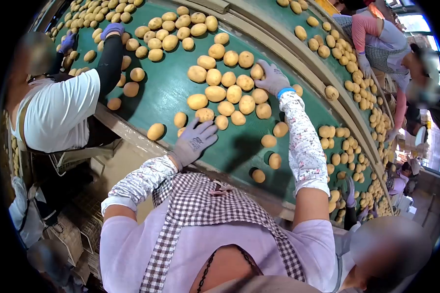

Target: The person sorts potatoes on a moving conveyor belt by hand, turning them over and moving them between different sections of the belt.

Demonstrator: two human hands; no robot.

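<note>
My left hand (195,142), in a grey glove, is open over the near edge of the green conveyor belt (149,100). Its spread fingertips touch or nearly touch a potato (205,115); another potato (181,132) is partly hidden beside the fingers. Farther out, my right hand (275,79), also grey-gloved with a blue band at the wrist, leans against the right side of a potato (257,72). Its fingers look apart rather than wrapped around it. Between both hands lies a loose cluster of potatoes (233,94) on the belt.
A co-worker's gloved hand (112,30) reaches over potatoes on the left. Beyond a metal divider (278,41) runs a second belt with potatoes (300,32), where a person in pink sleeves (364,34) works. More potatoes (344,158) lie at right. A metal rail (132,136) borders the near side.
</note>
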